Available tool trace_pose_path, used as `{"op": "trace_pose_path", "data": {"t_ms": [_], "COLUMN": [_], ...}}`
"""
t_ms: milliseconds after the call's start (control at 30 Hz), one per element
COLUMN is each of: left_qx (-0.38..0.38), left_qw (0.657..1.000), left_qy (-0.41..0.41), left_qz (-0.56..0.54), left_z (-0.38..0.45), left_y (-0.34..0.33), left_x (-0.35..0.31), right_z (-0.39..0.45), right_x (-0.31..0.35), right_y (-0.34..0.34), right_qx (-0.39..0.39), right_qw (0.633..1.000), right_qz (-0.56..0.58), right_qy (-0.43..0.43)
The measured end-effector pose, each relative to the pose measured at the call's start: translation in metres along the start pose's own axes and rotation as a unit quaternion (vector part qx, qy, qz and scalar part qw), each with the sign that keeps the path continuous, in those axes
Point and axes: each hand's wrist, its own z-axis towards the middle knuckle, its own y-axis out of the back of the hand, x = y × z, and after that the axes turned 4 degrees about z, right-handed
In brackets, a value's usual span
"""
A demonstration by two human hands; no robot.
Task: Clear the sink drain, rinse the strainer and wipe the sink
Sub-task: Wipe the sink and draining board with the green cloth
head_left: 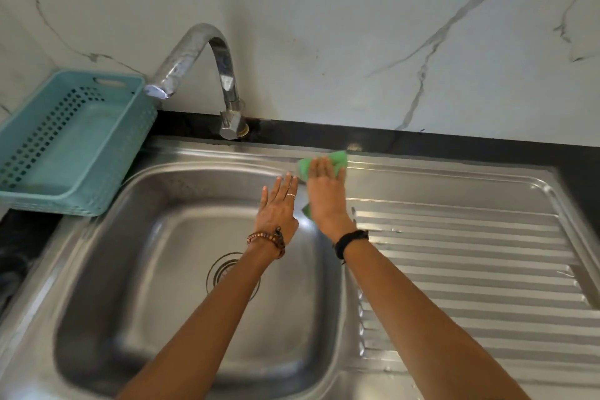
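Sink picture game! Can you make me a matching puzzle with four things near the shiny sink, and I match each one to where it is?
Things:
1. green cleaning cloth
2. teal plastic slotted basket
3. curved chrome tap
4. round metal drain strainer

Places:
A. on the dark counter left of the steel sink basin
B. in the bottom of the basin, partly behind the left forearm
C. under the flat right hand, on the sink's back rim
D. standing at the back by the marble wall, spout pointing left

Pairs: 1-C, 2-A, 3-D, 4-B
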Motion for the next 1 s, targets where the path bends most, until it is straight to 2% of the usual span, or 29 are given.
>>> {"op": "trace_pose_path", "data": {"t_ms": [67, 167, 333, 433, 600, 633, 700, 767, 833, 900, 933, 1000], "left_qx": [-0.001, 0.004, 0.04, 0.08, 0.078, 0.077, 0.075, 0.071, 0.066, 0.063, 0.058, 0.042], "left_qw": [1.0, 1.0, 0.995, 0.993, 0.994, 0.993, 0.992, 0.991, 0.992, 0.991, 0.991, 0.992], "left_qy": [0.025, 0.025, -0.08, -0.077, -0.068, -0.067, -0.064, -0.057, -0.048, -0.044, -0.044, -0.04], "left_qz": [-0.006, -0.004, -0.044, -0.041, 0.044, 0.06, 0.084, 0.096, 0.1, 0.109, 0.113, 0.114], "left_z": [-0.001, -0.004, -0.006, -0.005, -0.001, -0.001, -0.001, -0.004, -0.005, -0.006, -0.006, -0.007], "left_y": [-0.005, -0.011, -0.013, -0.017, -0.024, -0.024, -0.025, -0.026, -0.028, -0.03, -0.031, -0.033], "left_x": [-0.014, -0.03, -0.062, -0.083, -0.091, -0.091, -0.093, -0.097, -0.098, -0.099, -0.099, -0.101], "right_z": [0.001, 0.002, -0.015, -0.03, -0.054, -0.055, -0.052, -0.048, -0.044, -0.04, -0.038, -0.036], "right_x": [-0.004, -0.028, -0.1, -0.151, -0.233, -0.239, -0.235, -0.208, -0.168, -0.133, -0.127, -0.131], "right_y": [-0.006, -0.007, -0.003, 0.001, 0.026, 0.033, 0.044, 0.05, 0.046, 0.031, 0.022, 0.001], "right_qx": [0.005, -0.008, -0.023, -0.012, 0.032, 0.024, -0.042, -0.09, -0.056, 0.01, 0.031, 0.027], "right_qw": [0.996, 0.996, 0.999, 0.999, 0.988, 0.985, 0.981, 0.977, 0.975, 0.984, 0.989, 0.993], "right_qz": [-0.029, -0.013, 0.027, 0.03, 0.034, 0.039, 0.066, 0.139, 0.21, 0.165, 0.118, 0.069], "right_qy": [0.079, 0.091, 0.027, -0.016, -0.147, -0.167, -0.179, -0.136, -0.041, 0.058, 0.085, 0.097]}}
